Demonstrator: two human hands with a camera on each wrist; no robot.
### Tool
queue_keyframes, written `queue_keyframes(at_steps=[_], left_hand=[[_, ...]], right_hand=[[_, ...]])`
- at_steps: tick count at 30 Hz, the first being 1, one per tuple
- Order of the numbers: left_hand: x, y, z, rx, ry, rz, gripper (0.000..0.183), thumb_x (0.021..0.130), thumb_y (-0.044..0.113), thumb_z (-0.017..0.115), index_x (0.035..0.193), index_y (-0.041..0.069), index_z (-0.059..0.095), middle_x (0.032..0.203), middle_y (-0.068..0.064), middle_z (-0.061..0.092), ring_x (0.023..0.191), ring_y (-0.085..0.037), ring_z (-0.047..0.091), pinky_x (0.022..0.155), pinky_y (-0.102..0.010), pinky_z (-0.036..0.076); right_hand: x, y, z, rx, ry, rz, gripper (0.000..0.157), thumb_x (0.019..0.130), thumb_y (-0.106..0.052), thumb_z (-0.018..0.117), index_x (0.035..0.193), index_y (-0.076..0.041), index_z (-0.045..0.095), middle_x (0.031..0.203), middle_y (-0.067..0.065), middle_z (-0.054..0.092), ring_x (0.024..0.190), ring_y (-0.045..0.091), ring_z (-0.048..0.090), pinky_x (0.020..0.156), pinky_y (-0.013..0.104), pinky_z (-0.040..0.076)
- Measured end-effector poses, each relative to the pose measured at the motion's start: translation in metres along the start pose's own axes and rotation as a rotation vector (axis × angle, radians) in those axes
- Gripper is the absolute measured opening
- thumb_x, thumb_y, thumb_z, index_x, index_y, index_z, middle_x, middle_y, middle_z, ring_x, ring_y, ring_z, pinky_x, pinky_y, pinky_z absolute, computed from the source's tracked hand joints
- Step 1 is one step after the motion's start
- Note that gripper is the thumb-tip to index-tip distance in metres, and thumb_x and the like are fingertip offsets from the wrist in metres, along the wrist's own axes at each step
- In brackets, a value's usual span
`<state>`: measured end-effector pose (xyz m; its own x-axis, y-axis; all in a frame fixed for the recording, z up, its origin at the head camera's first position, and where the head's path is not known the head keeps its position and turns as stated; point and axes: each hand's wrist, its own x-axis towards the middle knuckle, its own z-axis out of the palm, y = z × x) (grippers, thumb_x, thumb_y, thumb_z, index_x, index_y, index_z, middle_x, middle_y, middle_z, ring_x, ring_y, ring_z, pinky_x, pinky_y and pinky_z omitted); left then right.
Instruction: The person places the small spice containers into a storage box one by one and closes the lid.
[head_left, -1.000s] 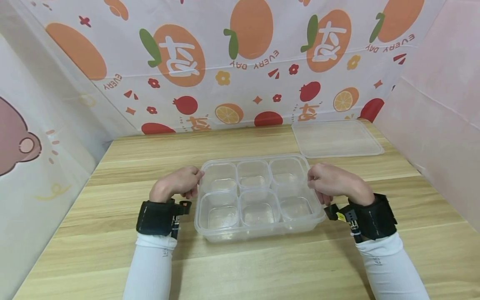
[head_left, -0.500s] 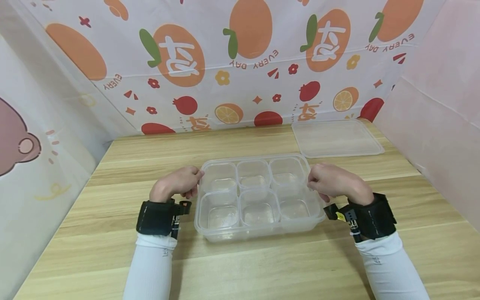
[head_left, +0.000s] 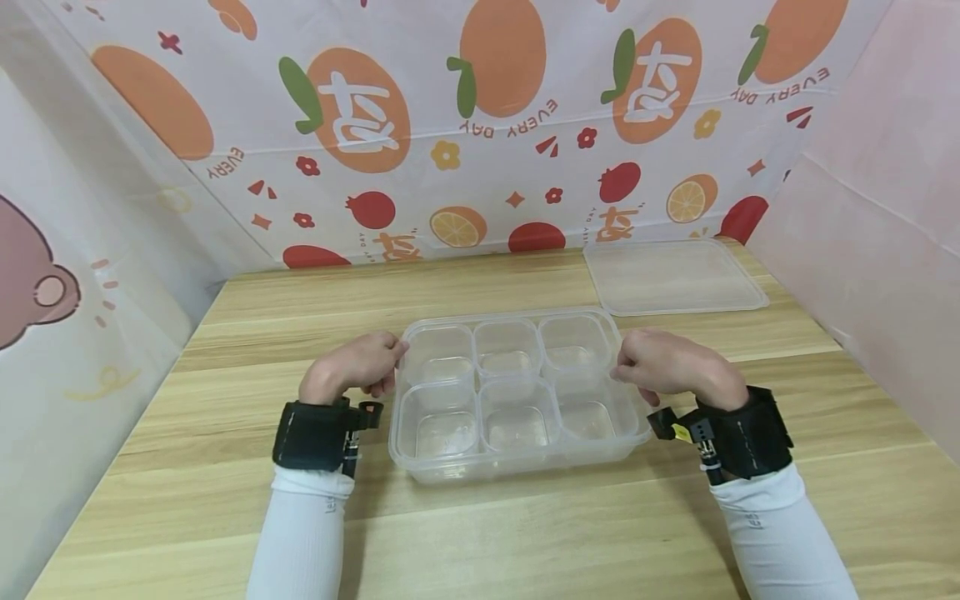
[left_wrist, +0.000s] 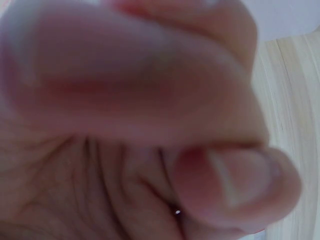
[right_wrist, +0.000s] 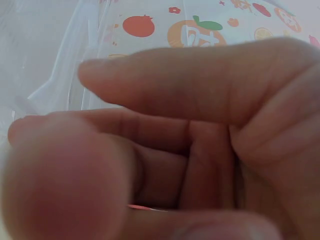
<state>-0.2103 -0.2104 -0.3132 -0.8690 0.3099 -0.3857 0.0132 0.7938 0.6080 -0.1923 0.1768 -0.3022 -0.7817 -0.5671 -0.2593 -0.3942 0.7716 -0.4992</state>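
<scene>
In the head view a clear plastic storage box point(head_left: 491, 468) stands on the wooden table. Inside it, small square clear tubs point(head_left: 517, 425) sit in two rows of three, and nothing shows in them. My left hand point(head_left: 360, 362) is at the box's left rim, fingertips overlapping the rim; the left wrist view has its fingers curled in, thumb point(left_wrist: 245, 175) against the index finger, nothing seen between them. At the right rim is my right hand point(head_left: 667, 362). Its fingers are loosely bent, with a gap below the thumb and nothing held; the box wall point(right_wrist: 65, 60) appears beside its fingertips.
A flat translucent lid point(head_left: 675, 279) lies at the back right of the wooden table point(head_left: 525, 542). Behind stands a fruit-print curtain point(head_left: 510, 183), with pale cloth point(head_left: 885, 167) hanging along the right and more at the left. Each wrist wears a black camera strap point(head_left: 311, 437).
The right fingers have shifted very slightly at the box's right rim. The left hand, the box and the lid stay where they were.
</scene>
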Motion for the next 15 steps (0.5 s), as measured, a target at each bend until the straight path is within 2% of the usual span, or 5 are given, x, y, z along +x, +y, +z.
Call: queue_keyframes(at_steps=[7,9,12,15], left_hand=[[-0.0001,0.0003,0.0010,-0.001,-0.002,-0.004,0.032,0.112,0.017,0.032,0.096,-0.002,0.052,0.068,-0.006,0.053,0.058,-0.017,0.049,0.059,-0.031,0.042],[-0.0001,0.0005,0.0012,-0.002,-0.002,-0.003,0.032,0.112,0.017,0.032,0.096,-0.002,0.052,0.068,-0.006,0.053,0.058,-0.017,0.049,0.059,-0.031,0.042],[-0.0004,0.0007,0.0011,-0.002,-0.001,-0.004,0.032,0.112,0.017,0.032,0.096,-0.002,0.052,0.068,-0.006,0.053,0.058,-0.016,0.049,0.059,-0.030,0.042],[-0.0006,0.0007,0.0011,0.003,0.002,0.001,0.032,0.112,0.017,0.032,0.095,-0.002,0.052,0.068,-0.006,0.053,0.058,-0.016,0.050,0.059,-0.030,0.042]], right_hand=[[-0.0003,-0.0004,0.0008,0.006,0.013,0.017,0.037,0.102,-0.010,0.058,0.067,-0.008,0.069,0.046,-0.005,0.048,0.041,0.009,0.038,0.047,0.025,0.027],[-0.0005,-0.0001,0.0009,0.018,0.019,0.033,0.035,0.103,-0.013,0.058,0.070,-0.007,0.069,0.047,-0.004,0.048,0.042,0.010,0.038,0.048,0.025,0.028],[-0.0016,0.0014,-0.0006,0.036,0.067,0.045,0.027,0.103,-0.015,0.059,0.082,-0.004,0.071,0.050,-0.002,0.048,0.044,0.012,0.040,0.049,0.027,0.030],[-0.0025,0.0056,-0.0034,0.046,0.167,0.042,0.020,0.102,-0.014,0.060,0.090,-0.001,0.071,0.054,-0.001,0.048,0.047,0.014,0.042,0.050,0.028,0.032]])
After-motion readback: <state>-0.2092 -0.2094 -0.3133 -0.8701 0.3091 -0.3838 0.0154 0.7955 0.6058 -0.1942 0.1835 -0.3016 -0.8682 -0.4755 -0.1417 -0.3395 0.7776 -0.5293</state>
